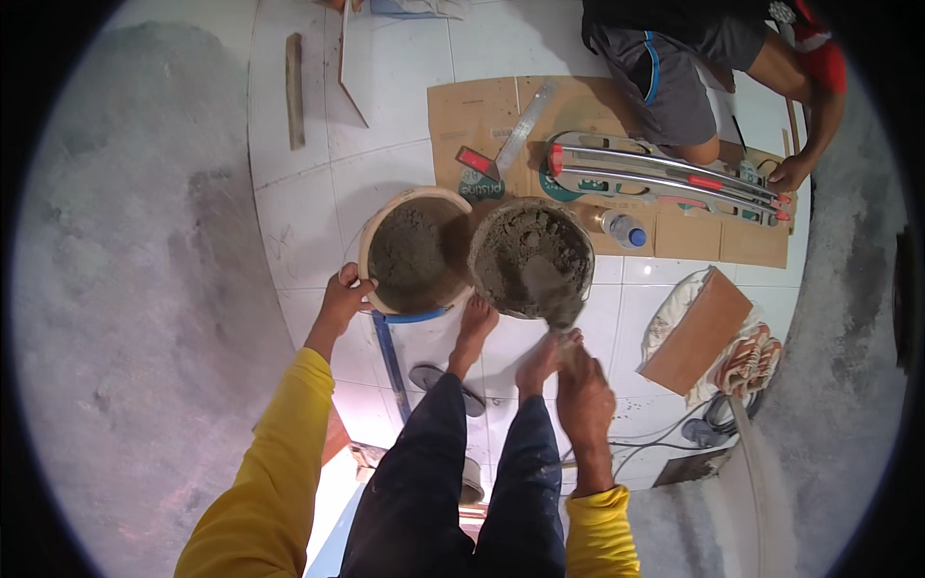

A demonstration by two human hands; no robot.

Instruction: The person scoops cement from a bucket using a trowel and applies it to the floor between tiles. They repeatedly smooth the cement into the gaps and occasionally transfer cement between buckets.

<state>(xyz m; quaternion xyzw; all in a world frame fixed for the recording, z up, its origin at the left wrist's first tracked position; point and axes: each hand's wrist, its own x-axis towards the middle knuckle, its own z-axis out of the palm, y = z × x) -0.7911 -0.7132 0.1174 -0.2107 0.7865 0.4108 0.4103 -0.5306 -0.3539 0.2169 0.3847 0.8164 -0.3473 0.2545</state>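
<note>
My left hand [345,301] grips the rim of a pale bucket [367,252], its fingers closed over the left edge. Grey wet mortar [412,246] lies inside that bucket. Touching it on the right is a second, dark bucket [471,272] with lumpy mortar [530,246] in it. My right hand [585,397] is closed round the handle of a trowel [562,310], just below the second bucket's near rim. Mortar coats the trowel's blade, which reaches into this bucket at its lower right; its outline is partly hidden.
Beyond the buckets, flattened cardboard [674,231] carries a try square [520,135], a tile cutter [665,178] and a bottle [621,229]. A co-worker's hand [790,174] touches the cutter's right end. At right lie a brown tile [696,332], cloth [750,361] and cables [665,445].
</note>
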